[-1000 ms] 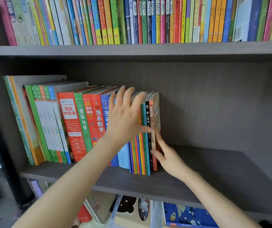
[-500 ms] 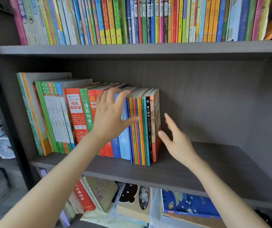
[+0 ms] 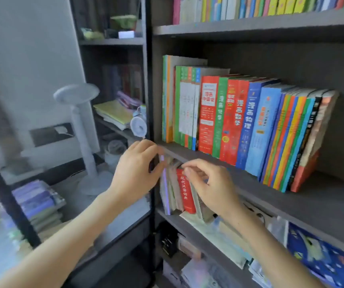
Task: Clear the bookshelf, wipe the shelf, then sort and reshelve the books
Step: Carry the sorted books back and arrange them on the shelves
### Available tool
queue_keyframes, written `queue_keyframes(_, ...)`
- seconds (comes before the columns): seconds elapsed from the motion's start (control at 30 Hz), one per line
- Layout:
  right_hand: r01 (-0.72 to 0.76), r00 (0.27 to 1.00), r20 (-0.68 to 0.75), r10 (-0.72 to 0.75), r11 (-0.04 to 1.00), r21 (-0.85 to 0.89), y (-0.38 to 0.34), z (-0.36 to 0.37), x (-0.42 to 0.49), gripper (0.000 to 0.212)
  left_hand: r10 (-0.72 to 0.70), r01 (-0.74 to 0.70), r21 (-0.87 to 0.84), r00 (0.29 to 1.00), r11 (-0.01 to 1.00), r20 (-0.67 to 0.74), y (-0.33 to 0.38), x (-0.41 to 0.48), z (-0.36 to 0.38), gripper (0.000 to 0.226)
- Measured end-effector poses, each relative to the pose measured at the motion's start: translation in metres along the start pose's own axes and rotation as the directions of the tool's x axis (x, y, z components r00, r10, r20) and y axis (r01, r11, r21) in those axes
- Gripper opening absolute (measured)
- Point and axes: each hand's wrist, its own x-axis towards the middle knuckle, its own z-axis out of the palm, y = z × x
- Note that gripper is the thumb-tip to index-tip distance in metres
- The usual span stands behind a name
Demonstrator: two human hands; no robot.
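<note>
Head view: dark grey wooden bookshelf, both hands low at its left upright. Middle shelf board carries one row of upright colourful paperbacks packed against its left end. The right part of the board is bare up to the side wall, so there is open room there. Five thick spines can be counted mid-row: red, green, red, dark blue, light blue. The thin ones to their right are too blurred to count. Under that board's front edge, at the left end of the lower shelf, stands a red book with yellow lettering. The right hand has curled fingers pinching its top edge. The left hand is curled at the board's front left corner, its thumb by a thin purple-spined book; cannot tell if it grips anything. Left of the bookshelf are one white desk lamp, one small round alarm clock and one stack of books.
</note>
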Motion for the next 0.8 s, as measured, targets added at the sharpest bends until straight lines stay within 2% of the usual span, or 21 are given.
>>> queue_keyframes(0.17, 0.032, 0.944, 0.322, -0.069, 0.992, 0.121, -0.037, 0.113, -0.004, 0.015, -0.197, 0.185, 0.129, 0.977, 0.974, 0.086, -0.074, -0.096, -0.048, 0.026)
queue_keyframes(0.37, 0.06, 0.828, 0.539, -0.157, 0.979, 0.193, -0.103, 0.233, -0.021, 0.016, -0.418, 0.392, 0.221, 0.904, 0.893, 0.087, -0.16, -0.207, -0.108, 0.031)
queue_keyframes(0.6, 0.037, 0.73, 0.671, -0.134, 0.987, 0.157, -0.187, 0.384, -0.048, 0.022, -0.703, 0.673, 0.218, 0.702, 0.706, 0.111, -0.276, -0.326, -0.19, 0.003)
queue_keyframes(0.67, -0.003, 0.709, 0.699, -0.091, 0.991, 0.133, -0.199, 0.425, -0.054, 0.02, -0.756, 0.715, 0.251, 0.637, 0.653, 0.154, -0.308, -0.357, -0.206, 0.001)
queue_keyframes(0.8, -0.112, 0.698, 0.715, 0.036, 0.992, 0.06, -0.207, 0.485, -0.062, 0.015, -0.794, 0.734, 0.303, 0.561, 0.608, 0.233, -0.355, -0.406, -0.224, 0.009)
